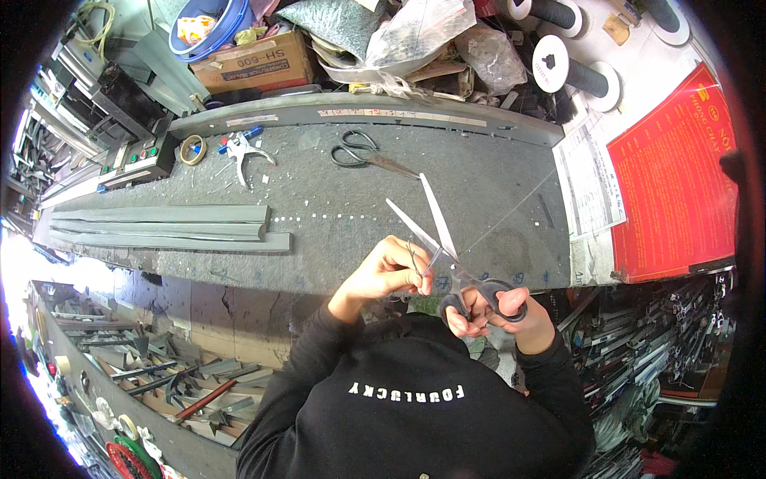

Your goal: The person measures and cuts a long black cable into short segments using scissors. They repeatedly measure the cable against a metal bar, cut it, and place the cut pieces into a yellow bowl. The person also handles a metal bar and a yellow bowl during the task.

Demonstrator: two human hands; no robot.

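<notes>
holding up the large scissors (457, 269) is done by the right hand (533, 321), whose thumb and fingers are passed through the dark loops and curled about them, while the two blades are spread in a narrow v, pointed away from the body above the near edge of the grey bench (359, 251). by the left hand (391, 270), just beside the lower part of the blades, a thin strand (415, 257) is pinched between thumb and fingertips with no wide gap left; its material cannot be told. whether the strand is touched by the blades cannot be told either. farther back on the bench a second pair of scissors (381, 161) is laid flat, its tip seen near the tips of the raised blades. to the left of that, grey pliers (242, 156) are set down near a roll of tape (192, 149), and long grey strips (159, 231) are stacked side by side along the front. at the right end, a white sheet (589, 188) and a red board (678, 180) are placed, with dark-wound spools (576, 73) kept behind them.
</notes>
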